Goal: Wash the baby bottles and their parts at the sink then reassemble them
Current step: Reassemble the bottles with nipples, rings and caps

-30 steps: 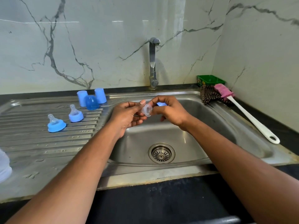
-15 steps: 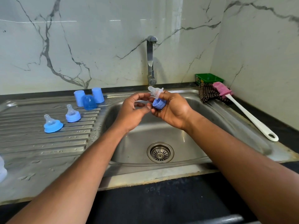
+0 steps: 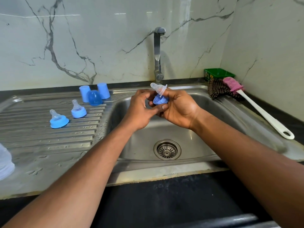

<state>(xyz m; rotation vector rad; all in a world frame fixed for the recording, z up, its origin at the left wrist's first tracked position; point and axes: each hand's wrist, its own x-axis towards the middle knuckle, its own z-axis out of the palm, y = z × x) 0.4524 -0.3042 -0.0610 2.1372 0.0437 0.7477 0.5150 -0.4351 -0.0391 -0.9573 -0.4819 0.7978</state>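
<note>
Over the sink basin [image 3: 205,129] my right hand [image 3: 179,109] holds a blue screw ring [image 3: 160,100], with a clear silicone teat [image 3: 158,88] standing tilted above it against my fingers. My left hand [image 3: 141,109] grips the ring's near side, thumb pressed on its lower rim. On the ribbed drainboard [image 3: 41,137] stand two assembled teat-and-ring sets [image 3: 59,120] [image 3: 78,110]. Behind them are two light blue caps [image 3: 84,93] [image 3: 103,90] and a darker blue dome cap [image 3: 94,97]. A clear bottle edge [image 3: 5,162] shows at far left.
The tap [image 3: 158,53] rises behind the basin, with no water running. The drain strainer [image 3: 167,149] sits in the basin floor. At the right lie a white-handled pink bottle brush [image 3: 256,109], a dark scrub cloth [image 3: 217,90] and a green tub [image 3: 218,74].
A second ago both hands held the clear teat alone; now the blue ring is between them and the teat stands above it. Both hands rose slightly toward the tap.
</note>
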